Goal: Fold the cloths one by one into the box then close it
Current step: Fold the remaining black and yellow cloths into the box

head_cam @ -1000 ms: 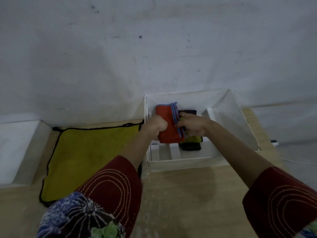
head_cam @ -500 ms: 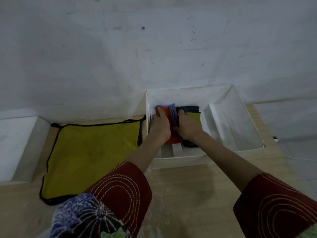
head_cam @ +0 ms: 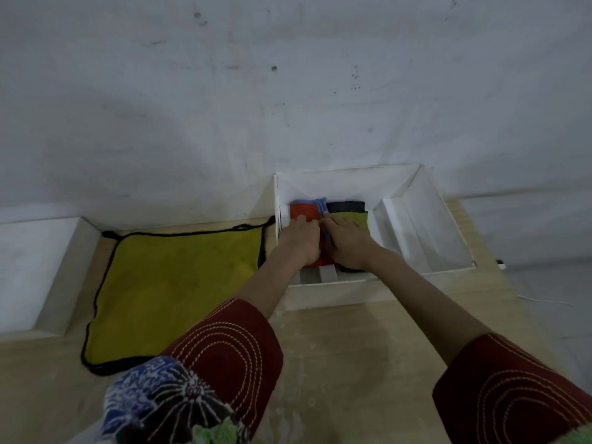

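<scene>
both hands, left hand [head_cam: 299,240] and right hand [head_cam: 347,240], press flat on the folded orange cloth [head_cam: 304,211] inside the white box [head_cam: 426,219], beside a folded yellow-black cloth [head_cam: 354,216]. the yellow cloth [head_cam: 179,293] on the table is still unfolded, and the box is not closed.

orange cloth [head_cam: 304,210] mostly hidden under left hand [head_cam: 301,240], fingertip contact unclear, sleeves cropped below
</scene>
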